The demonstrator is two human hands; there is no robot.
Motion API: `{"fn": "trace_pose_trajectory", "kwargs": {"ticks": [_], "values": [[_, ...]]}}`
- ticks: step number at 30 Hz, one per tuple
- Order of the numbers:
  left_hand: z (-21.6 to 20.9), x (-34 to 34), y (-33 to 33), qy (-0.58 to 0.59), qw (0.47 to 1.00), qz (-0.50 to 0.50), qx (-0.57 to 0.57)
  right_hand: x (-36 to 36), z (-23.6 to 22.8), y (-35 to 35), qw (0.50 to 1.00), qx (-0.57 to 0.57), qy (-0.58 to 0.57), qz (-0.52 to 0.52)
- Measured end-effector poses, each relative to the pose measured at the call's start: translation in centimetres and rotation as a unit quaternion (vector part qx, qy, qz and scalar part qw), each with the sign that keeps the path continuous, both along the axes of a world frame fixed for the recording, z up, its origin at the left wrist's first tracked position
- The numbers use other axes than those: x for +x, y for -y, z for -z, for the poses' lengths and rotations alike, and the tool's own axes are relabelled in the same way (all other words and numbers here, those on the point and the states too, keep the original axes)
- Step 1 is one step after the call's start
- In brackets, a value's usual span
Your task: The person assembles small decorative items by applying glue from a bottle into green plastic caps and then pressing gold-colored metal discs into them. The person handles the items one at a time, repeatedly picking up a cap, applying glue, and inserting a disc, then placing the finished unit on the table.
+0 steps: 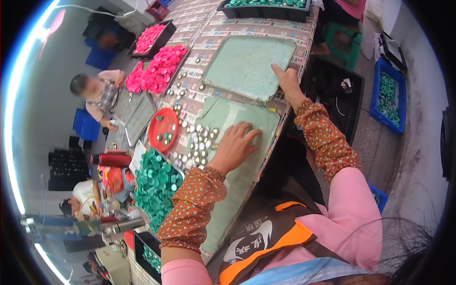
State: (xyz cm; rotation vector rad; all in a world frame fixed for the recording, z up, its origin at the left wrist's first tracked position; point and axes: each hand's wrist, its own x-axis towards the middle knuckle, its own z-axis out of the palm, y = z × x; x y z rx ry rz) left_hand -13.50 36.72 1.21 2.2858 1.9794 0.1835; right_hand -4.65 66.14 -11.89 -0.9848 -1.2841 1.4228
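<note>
My left hand point(235, 148) lies with fingers spread on a pale green mat point(263, 124), nothing visibly gripped. Beside its fingertips are loose silver and gold round caps point(202, 142), several of them on the mat. My right hand point(289, 84) is at the right edge of a shallow pale green tray point(249, 64), its thumb over the rim and the other fingers curled, partly hidden. No pieces show in that tray. A heap of green caps point(154, 185) sits left of my left forearm.
Pink caps point(164, 66) fill trays at the far left. A red round dish point(163, 128) holds a few caps. Black bins point(266, 13) and a blue crate point(388, 95) hold green pieces. Across the table a person point(102, 95) works; another sits lower left.
</note>
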Motion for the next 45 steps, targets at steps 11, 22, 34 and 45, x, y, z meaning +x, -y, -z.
{"fn": "trace_pose_trajectory", "kwargs": {"ticks": [11, 22, 34, 45], "values": [[2.1, -6.7, -5.4, 0.067, 0.989, 0.125, 0.041, 0.3, -4.5, 4.5, 0.967, 0.122, 0.189, 0.118], [5.1, -13.3, -9.9, 0.093, 0.986, -0.058, 0.124, 1.6, -10.0, -1.5, 0.904, 0.055, 0.421, -0.050], [8.5, -15.2, -13.3, 0.005, 0.844, -0.513, 0.157, -12.8, -15.9, -28.3, 0.996, 0.036, 0.065, -0.039], [7.9, -16.0, -15.6, 0.016, 0.855, -0.509, 0.100, -30.2, -10.4, -63.9, 0.956, -0.160, -0.186, -0.158]]}}
